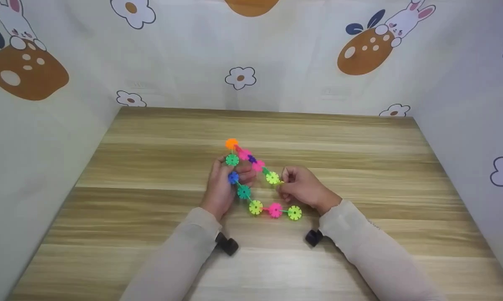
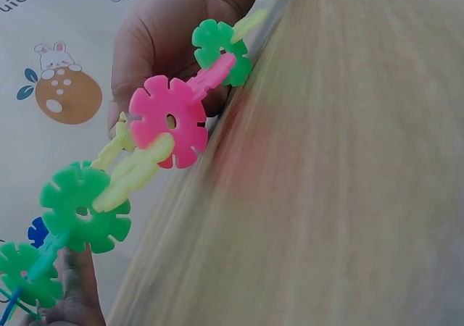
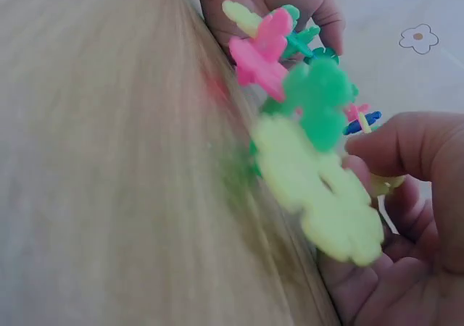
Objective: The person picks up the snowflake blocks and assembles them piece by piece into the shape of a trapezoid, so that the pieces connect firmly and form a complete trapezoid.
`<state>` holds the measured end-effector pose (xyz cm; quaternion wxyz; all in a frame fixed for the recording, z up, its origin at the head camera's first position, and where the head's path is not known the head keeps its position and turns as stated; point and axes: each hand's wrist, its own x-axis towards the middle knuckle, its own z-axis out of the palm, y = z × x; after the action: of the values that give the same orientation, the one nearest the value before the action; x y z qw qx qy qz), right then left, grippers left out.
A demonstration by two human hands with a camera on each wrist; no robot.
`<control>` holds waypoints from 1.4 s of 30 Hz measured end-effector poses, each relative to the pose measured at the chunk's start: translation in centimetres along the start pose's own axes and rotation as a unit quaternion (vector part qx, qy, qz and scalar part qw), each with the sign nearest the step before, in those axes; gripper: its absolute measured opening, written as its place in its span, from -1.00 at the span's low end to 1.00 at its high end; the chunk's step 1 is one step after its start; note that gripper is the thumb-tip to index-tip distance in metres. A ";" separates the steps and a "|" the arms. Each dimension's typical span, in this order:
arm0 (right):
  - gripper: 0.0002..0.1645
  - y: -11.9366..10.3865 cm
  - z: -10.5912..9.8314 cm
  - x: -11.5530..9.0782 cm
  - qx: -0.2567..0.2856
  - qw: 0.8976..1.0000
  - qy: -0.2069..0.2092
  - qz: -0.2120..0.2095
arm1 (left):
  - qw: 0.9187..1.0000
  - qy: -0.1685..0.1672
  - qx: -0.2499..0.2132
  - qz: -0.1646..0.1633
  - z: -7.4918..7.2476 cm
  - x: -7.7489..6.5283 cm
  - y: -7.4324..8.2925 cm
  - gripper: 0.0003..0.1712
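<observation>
A bent chain of flower-shaped interlocking plastic discs (image 1: pixel 275 210) in pink, green, yellow, blue and orange is held up between both hands. My left hand (image 1: pixel 220 188) grips its left side, around the green disc (image 1: pixel 232 159) and blue disc (image 1: pixel 233 177). An orange disc (image 1: pixel 231 144) forms the far corner. With thumb and forefinger, my right hand (image 1: pixel 305 187) pinches a small yellow disc (image 3: pixel 388 184) at the end of the upper branch. The lower branch ends in a yellow disc (image 1: pixel 294 213), which hangs free below the right hand and looms large in the right wrist view.
Under the hands lies a wood-grain table (image 1: pixel 151 167). Pale cloth walls (image 1: pixel 285 62) with rabbit, fruit and flower prints enclose its back and sides. A black wrist device (image 1: pixel 227 244) sits at the left cuff, another (image 1: pixel 314 237) at the right.
</observation>
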<state>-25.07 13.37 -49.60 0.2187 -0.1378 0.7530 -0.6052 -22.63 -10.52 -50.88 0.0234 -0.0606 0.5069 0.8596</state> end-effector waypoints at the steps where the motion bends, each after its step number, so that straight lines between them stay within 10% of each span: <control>1: -0.70 0.0 0.0 0.0 0.003 1.000 0.006 -0.003 | 1.000 0.001 0.001 0.000 0.0 0.0 0.0 -0.79; 22: -0.57 -0.1 0.0 0.2 -0.006 0.984 0.133 -0.121 | 1.000 -0.016 0.005 -0.002 0.0 -0.3 0.2 -0.70; 42: -0.50 -0.3 0.2 0.0 -0.030 0.982 0.107 -0.153 | 0.997 -0.053 0.052 -0.029 -0.1 -0.5 0.5 -0.59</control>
<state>-24.98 13.15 -49.31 0.0378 -0.1920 0.7602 -0.6195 -22.13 -10.88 -50.44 0.0787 -0.0284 0.5466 0.8332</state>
